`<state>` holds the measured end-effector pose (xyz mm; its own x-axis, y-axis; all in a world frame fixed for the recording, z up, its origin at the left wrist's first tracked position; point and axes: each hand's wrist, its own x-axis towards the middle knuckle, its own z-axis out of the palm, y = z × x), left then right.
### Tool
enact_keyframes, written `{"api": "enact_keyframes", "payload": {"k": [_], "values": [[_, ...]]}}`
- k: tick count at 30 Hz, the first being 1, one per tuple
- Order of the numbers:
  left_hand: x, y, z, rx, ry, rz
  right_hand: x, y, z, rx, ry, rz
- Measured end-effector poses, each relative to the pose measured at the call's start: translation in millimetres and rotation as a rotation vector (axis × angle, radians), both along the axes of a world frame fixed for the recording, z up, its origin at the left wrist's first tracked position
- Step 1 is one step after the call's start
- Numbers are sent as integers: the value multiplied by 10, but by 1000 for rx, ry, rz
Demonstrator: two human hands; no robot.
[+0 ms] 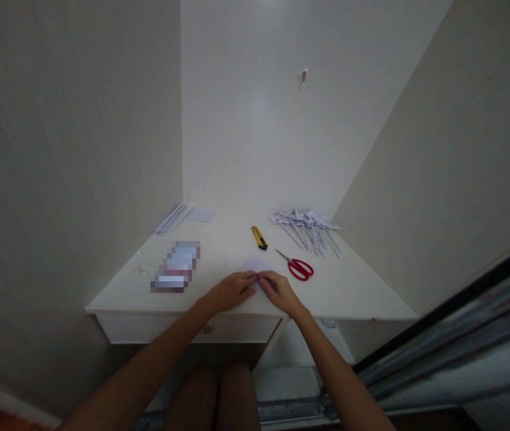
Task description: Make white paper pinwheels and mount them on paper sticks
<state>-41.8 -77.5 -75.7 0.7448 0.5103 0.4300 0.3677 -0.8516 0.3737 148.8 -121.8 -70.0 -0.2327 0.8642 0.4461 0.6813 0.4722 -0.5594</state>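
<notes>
A small piece of white paper (pixel 255 263) lies near the front middle of the white desk. My left hand (pixel 232 290) and my right hand (pixel 279 291) meet at its near edge, fingers pinched together on the paper with the fingertips almost touching. What the fingers cover of the paper is hidden. To the right of my right hand rest scissors with red handles (pixel 300 270), blades pointing up and left. Beyond the hands lies a yellow box cutter (pixel 258 236).
At the back right is a pile of folded white paper shapes on thin sticks (pixel 306 222). Thin white sticks (pixel 172 219) and a flat paper sheet (pixel 202 214) lie at the back left. A pixelated object (pixel 176 267) sits on the left. Walls enclose the desk (pixel 354 293).
</notes>
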Motion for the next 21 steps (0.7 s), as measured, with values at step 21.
{"api": "enact_keyframes", "payload": {"k": [21], "values": [[-5,-20,108,-6,-5,186,210,249,-41,-81,151,45]]}}
